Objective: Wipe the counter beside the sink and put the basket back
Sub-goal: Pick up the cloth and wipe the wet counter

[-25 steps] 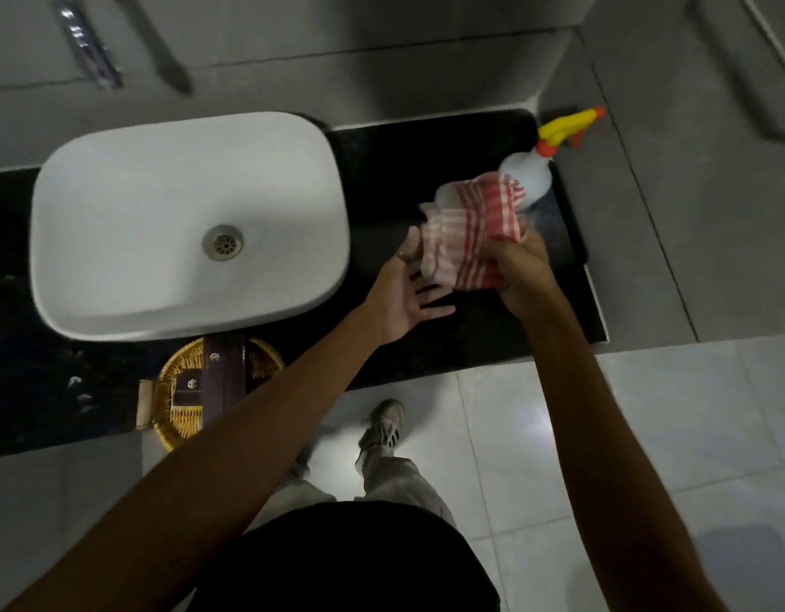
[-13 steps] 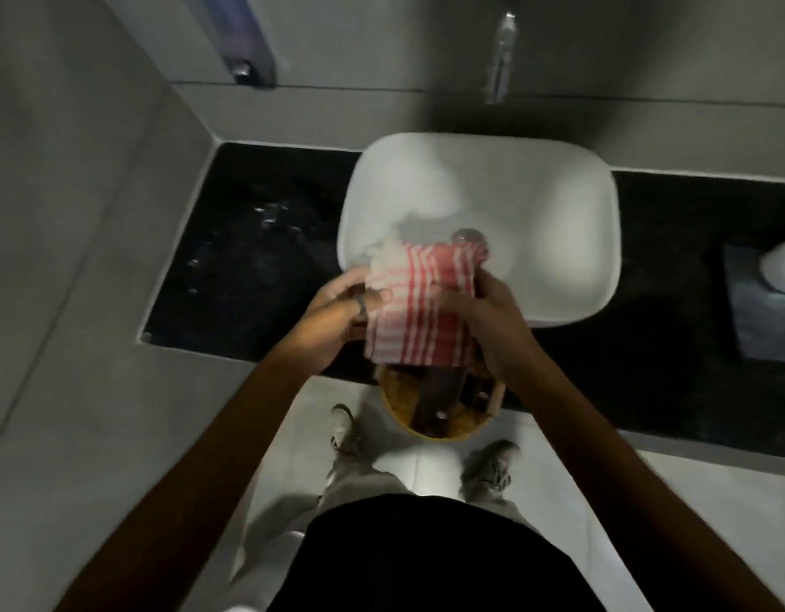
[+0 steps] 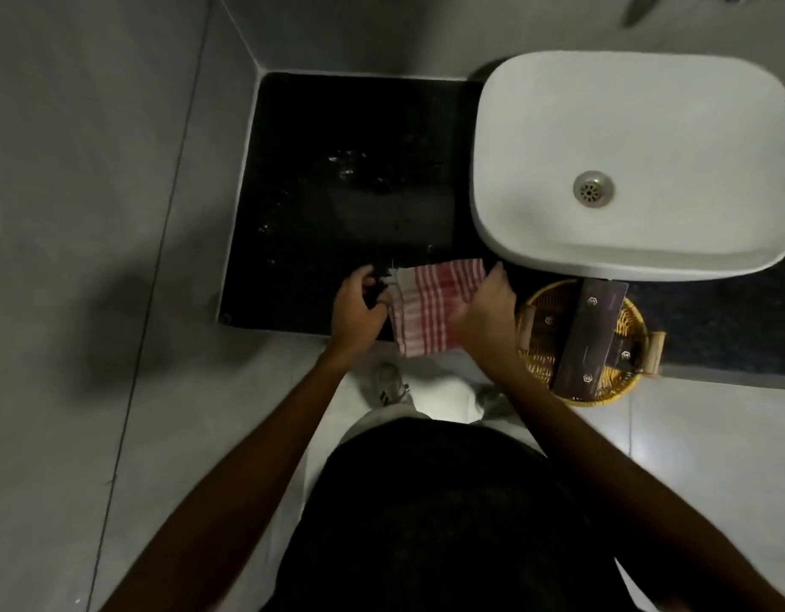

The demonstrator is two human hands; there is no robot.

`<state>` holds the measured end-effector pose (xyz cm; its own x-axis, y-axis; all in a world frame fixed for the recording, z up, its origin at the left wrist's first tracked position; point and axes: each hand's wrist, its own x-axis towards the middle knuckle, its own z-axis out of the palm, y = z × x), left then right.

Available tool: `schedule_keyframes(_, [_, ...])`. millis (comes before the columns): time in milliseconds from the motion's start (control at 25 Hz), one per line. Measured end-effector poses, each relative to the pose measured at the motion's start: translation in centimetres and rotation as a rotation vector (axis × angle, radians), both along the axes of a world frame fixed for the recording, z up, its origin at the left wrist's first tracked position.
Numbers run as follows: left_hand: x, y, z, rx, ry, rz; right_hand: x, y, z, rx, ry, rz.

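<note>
The dark counter [image 3: 359,161] to the left of the sink lay bare apart from glinting droplets toward its back, which suggests the basket had been lifted off so this patch could be wiped. At the counter's front edge the left hand [image 3: 359,309] reached forward on an outstretched forearm, fingers curled around the left side of the red-and-white striped cloth [image 3: 430,302], so it looked closed on the fabric. The cloth was spread between both hands, half on the counter and half hanging over the edge, probably being opened out or folded into a pad for wiping. The right hand [image 3: 485,307] mirrored the left, thumb up near the sink, fingers pinching the cloth's right side. The white sink [image 3: 638,231] sat on the counter further right. Below its front rim the wicker basket [image 3: 545,351] waited, seemingly on the floor, a dark box [image 3: 589,337] lying across it.
</note>
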<state>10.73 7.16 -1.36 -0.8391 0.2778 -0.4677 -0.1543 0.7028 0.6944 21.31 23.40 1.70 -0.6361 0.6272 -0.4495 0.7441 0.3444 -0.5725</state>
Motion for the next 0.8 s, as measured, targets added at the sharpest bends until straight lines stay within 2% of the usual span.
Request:
schedule_keyframes(80, [-2.0,-0.7,-1.1,-0.161,0.259,-0.132,-0.5,-2.1,-0.9,-0.038,0.047,-0.036])
schedule_keyframes(200, [-5.3,-1.7,-4.0,-0.414,0.480,-0.385,-2.2,-4.4,-3.7,-0.036,-0.108,-0.106])
schedule_keyframes(320, [-7.8,-2.0,-6.6,-0.527,0.519,-0.482,-5.4,-5.9,-6.2,0.071,-0.214,-0.135])
schedule_keyframes(440, [-8.0,-2.2,-8.5,-0.511,0.557,-0.501,-7.3,-6.4,-8.3,0.208,-0.303,-0.152])
schedule_keyframes(520, [-8.1,-2.3,-9.0,-0.480,0.551,-0.485,-8.4,-5.8,-9.0,0.241,-0.299,-0.140])
schedule_keyframes(800, [-8.1,-2.3,-9.8,-0.515,0.600,-0.461,-15.9,-2.1,-10.4,0.446,-0.255,0.102])
